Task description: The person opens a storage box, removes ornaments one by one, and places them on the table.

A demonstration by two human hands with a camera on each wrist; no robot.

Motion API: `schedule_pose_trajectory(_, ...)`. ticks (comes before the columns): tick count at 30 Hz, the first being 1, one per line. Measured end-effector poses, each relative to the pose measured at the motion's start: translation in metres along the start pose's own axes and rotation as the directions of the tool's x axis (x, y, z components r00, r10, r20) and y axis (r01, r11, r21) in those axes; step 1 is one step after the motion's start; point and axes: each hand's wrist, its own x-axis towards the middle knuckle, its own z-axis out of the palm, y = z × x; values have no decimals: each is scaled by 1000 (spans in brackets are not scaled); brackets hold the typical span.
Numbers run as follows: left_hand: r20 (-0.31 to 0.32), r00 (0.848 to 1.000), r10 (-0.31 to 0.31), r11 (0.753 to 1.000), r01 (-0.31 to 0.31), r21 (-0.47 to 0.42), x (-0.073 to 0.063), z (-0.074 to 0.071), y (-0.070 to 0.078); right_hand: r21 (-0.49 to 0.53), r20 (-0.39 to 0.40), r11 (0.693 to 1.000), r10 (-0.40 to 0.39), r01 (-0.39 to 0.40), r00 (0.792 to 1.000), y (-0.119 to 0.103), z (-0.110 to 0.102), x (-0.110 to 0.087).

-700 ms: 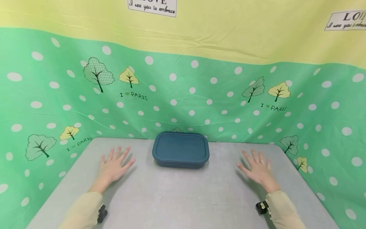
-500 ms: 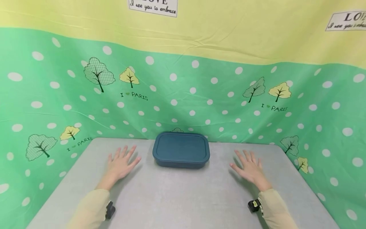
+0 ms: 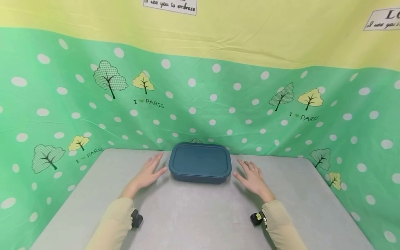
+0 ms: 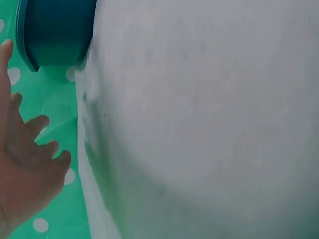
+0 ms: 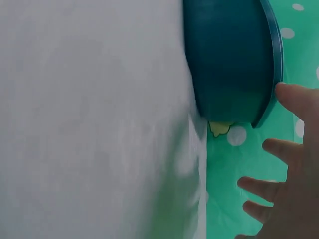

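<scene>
Blue and smooth, a rectangular box (image 3: 200, 161) with a rim around its top sits flat between my hands, just right of my left hand (image 3: 148, 174) and just left of my right hand (image 3: 252, 180). Both hands are empty, fingers extended, each thumb standing apart on the side nearer me. I judge they are set this way so that each palm faces one short end of the box, its long side being turned toward me. From the head view a narrow gap shows beside each thumb; from the right wrist that thumb's tip overlaps the rim, and whether it touches I cannot tell. Below my hands is the grey table (image 3: 200, 215). Beyond my fingertips hangs the green dotted cloth (image 3: 187, 90), close behind the box, so its ends seem easier to get at than its back. My sleeves' cuffs stop short of my hands, leaving the fingers bare.
</scene>
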Motion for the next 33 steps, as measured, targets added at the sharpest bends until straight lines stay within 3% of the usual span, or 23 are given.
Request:
schedule_pose_trajectory(4,32,999,-31,995,34,-92,6,8,-1,112,-4,993,-44,44,999,-5,5,5)
schedule_pose_trajectory(8,60,997,-56,974,68,-215,11,14,2,245,10,969,-23,20,1000,-9,8,9)
schedule_pose_trajectory(13,100,990,-101,917,132,-377,13,19,4,396,37,918,4,-18,999,-20,17,18)
schedule_pose_trajectory(19,128,988,-85,858,138,-495,16,23,3,494,67,858,120,-138,990,-29,25,21)
schedule_pose_trajectory(22,155,985,-74,786,153,-599,18,25,3,541,82,825,141,-163,987,-29,26,21)
schedule_pose_trajectory(26,203,976,-81,667,205,-716,21,27,2,614,119,767,143,-186,983,-25,28,22)
schedule_pose_trajectory(31,216,972,-90,658,221,-720,26,26,2,704,175,672,149,-230,973,-18,30,25)
schedule_pose_trajectory(33,240,968,-79,632,235,-738,27,24,1,726,198,642,149,-248,969,-16,31,25)
